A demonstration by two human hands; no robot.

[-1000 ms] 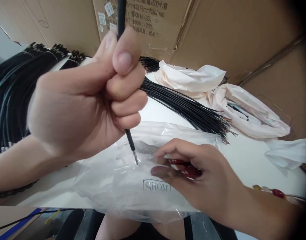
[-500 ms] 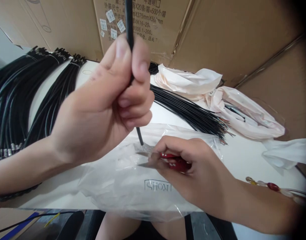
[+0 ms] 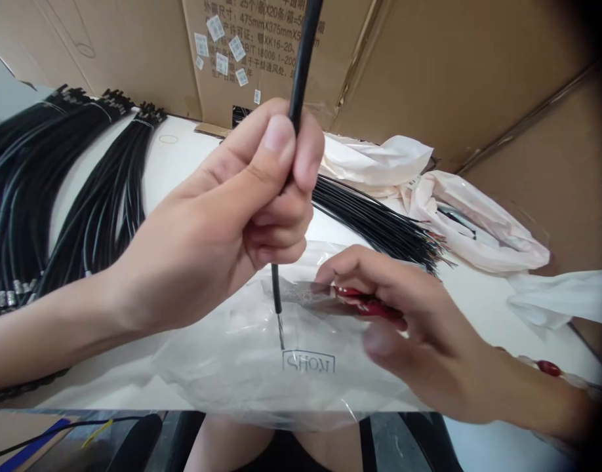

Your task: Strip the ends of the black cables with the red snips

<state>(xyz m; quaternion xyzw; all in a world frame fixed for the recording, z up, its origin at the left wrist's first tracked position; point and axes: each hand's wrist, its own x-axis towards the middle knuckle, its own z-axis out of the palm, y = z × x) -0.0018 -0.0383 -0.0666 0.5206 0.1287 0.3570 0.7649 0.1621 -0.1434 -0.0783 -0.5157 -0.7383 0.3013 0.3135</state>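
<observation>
My left hand is closed around a black cable, held nearly upright. Its lower end sticks out below my fingers, and thin bare strands show at the tip. Just right of that end, my right hand holds small red-handled scissors, with the thumb lifted away from the handle. Their blades are blurred and hard to make out. Beneath both hands lies a clear plastic bag with printed letters.
Bundles of black cables with metal ends lie at the left. More black cables with stripped ends lie behind my right hand, beside white plastic wrapping. Cardboard boxes stand along the back of the white table.
My left hand and the cable have shifted right and slightly down, and bare strands now show clearly at its end. The scissors have drawn right, away from the cable; my right thumb has spread.
</observation>
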